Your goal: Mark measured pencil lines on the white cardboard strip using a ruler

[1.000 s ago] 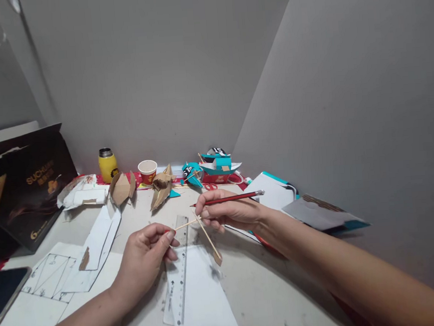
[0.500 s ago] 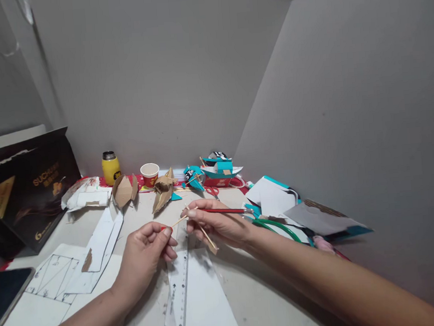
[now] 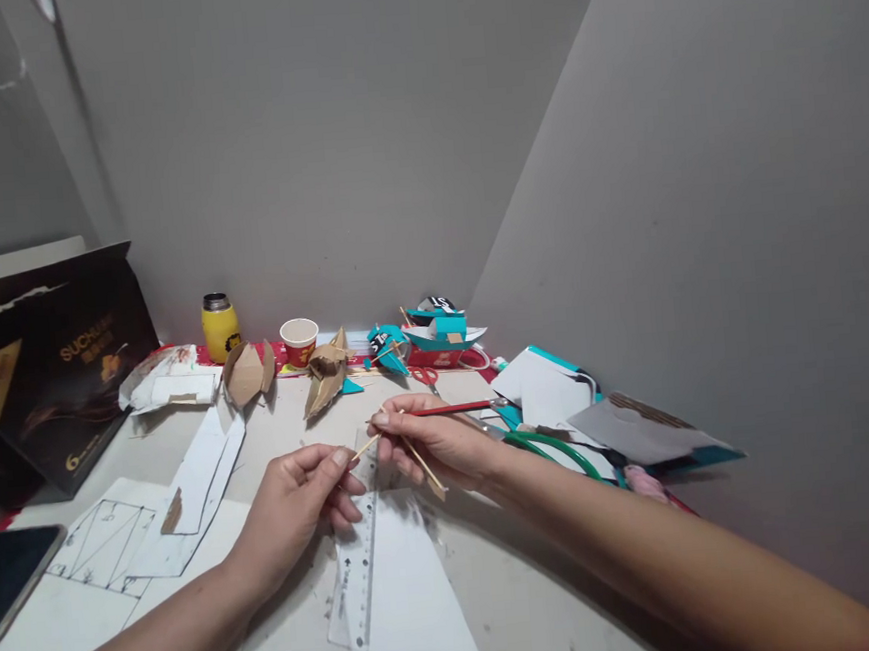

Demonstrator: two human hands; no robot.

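My left hand [image 3: 308, 491] is closed, pinching one end of a thin wooden stick [image 3: 365, 447] between thumb and forefinger. The stick's other end meets the fingertips of my right hand [image 3: 420, 437], close by. My right hand is closed too, with a red pencil [image 3: 456, 407] lying across it. A second wooden stick [image 3: 421, 457] slants down from the same hand, with a small brown piece [image 3: 437, 489] at its lower end. Beneath the hands a clear ruler [image 3: 356, 582] rests partly on white paper [image 3: 414, 588].
Along the back stand a yellow bottle [image 3: 221, 330], a paper cup [image 3: 301, 344], cardboard boat shapes [image 3: 325, 379] and a teal boat model [image 3: 446, 335], with red scissors [image 3: 425, 376] near. Left are a black box [image 3: 54, 375], phone [image 3: 14, 579] and drawn sheet [image 3: 106, 547]; right, card scraps [image 3: 552, 396] and green tape [image 3: 564, 446].
The view has tipped slightly downward. Both hands keep their hold and have hardly moved. A red spot earlier seen at my left fingertips no longer shows. The pencil lies a little flatter.
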